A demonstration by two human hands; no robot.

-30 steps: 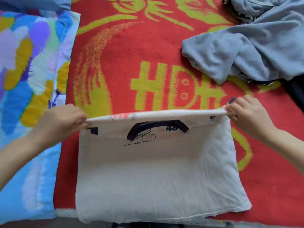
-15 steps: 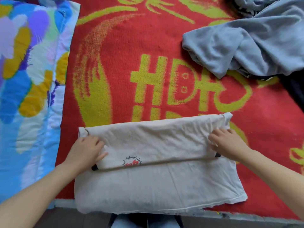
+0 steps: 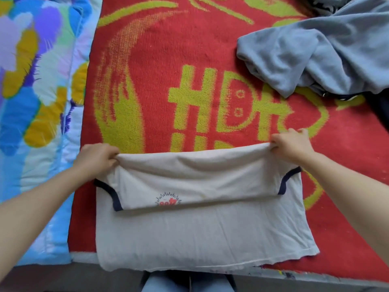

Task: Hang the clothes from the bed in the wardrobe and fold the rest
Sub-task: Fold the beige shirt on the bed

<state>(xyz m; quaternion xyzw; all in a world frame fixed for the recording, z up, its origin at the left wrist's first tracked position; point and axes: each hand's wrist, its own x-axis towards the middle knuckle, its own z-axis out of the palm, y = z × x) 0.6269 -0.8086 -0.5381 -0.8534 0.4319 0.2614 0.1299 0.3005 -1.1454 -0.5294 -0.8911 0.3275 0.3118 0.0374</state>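
Note:
A cream T-shirt (image 3: 202, 234) with dark navy trim and a small red print lies on the red blanket (image 3: 160, 66) at the bed's near edge. Its upper part is folded down over the lower part. My left hand (image 3: 96, 159) grips the left end of the fold. My right hand (image 3: 291, 145) grips the right end of the same fold. A crumpled grey garment (image 3: 311, 53) lies at the far right of the bed, apart from both hands.
A quilt (image 3: 31, 102) with blue, purple and yellow patches lies along the left of the blanket. A dark garment (image 3: 379, 106) shows at the right edge under the grey one. The bed's front edge runs just below the T-shirt's hem.
Both hands folded the T-shirt's top part down toward me, pressed it flat, then moved back up to the fold and took hold of its two ends.

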